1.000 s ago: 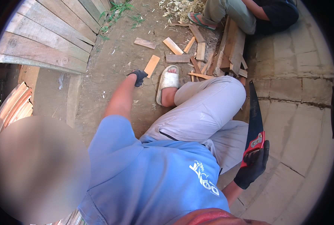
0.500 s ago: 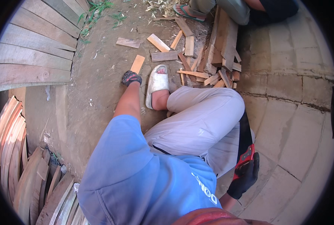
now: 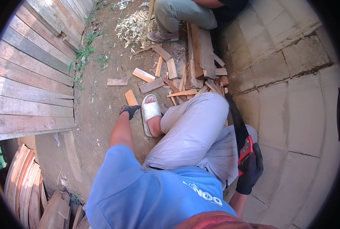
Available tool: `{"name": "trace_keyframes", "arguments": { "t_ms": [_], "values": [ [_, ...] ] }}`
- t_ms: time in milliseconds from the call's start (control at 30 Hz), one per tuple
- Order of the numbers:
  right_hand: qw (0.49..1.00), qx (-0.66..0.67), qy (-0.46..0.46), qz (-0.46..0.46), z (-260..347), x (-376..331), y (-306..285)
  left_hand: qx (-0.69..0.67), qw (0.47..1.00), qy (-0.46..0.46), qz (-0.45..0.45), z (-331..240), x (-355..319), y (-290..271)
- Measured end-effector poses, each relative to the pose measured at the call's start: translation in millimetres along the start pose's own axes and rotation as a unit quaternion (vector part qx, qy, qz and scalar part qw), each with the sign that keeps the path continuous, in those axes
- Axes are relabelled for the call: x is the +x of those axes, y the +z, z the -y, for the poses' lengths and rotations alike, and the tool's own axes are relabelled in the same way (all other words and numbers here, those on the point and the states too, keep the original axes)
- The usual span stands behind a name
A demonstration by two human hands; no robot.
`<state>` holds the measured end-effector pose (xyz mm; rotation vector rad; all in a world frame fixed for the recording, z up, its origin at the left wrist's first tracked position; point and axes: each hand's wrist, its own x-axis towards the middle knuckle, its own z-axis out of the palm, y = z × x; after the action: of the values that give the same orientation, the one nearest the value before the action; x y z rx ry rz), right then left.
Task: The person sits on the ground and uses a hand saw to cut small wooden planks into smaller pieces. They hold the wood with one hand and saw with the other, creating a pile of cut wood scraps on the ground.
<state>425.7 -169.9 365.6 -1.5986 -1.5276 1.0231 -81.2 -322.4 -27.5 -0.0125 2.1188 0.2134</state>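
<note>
My left hand (image 3: pixel 130 110), in a dark glove, reaches down to the dirt left of my white slide sandal (image 3: pixel 151 110). Its fingers close at the near end of a small light-brown wooden block (image 3: pixel 131 98), partly covering it. At my right side, my black-gloved right hand (image 3: pixel 251 168) grips the red handle of a handsaw (image 3: pixel 244 148). The saw's dark blade (image 3: pixel 236 120) points away from me, beside my bent knee. Several cut wood pieces lie beyond the sandal, among them a greyish one (image 3: pixel 152 85) and a pale one (image 3: pixel 143 74).
A thick wooden beam (image 3: pixel 202 51) lies ahead, with offcuts around its near end. Another person (image 3: pixel 181 17) sits at the far end near pale shavings (image 3: pixel 135 28). A plank wall (image 3: pixel 32 87) stands left, curved boards (image 3: pixel 25 179) lower left, a block wall (image 3: pixel 280 110) right.
The view has shifted, showing more of the far ground and the other person. My left hand has turned the wooden block, which now tilts leftward. The saw stays in my right hand.
</note>
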Motion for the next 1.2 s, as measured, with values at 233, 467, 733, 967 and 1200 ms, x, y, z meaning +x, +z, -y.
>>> {"name": "trace_keyframes", "arguments": {
  "t_ms": [233,467,733,967,1200],
  "values": [
    [0.996,0.086,0.027,0.002,-8,-6,-4,-0.282,0.955,0.008,0.096,-33,33,-53],
    [0.994,0.107,0.016,-0.027,-40,-19,-6,0.171,0.909,0.296,-0.238,-112,-46,-81],
    [0.997,0.016,0.069,-0.015,-42,-4,-22,0.218,0.834,0.4,-0.312,-119,-35,-32],
    [0.998,0.014,0.051,-0.042,-1,25,-13,0.303,0.812,0.416,-0.275,-104,33,15],
    [0.997,-0.049,-0.001,-0.058,-10,61,8,0.298,0.886,0.283,-0.214,-114,55,16]
  ]
}}
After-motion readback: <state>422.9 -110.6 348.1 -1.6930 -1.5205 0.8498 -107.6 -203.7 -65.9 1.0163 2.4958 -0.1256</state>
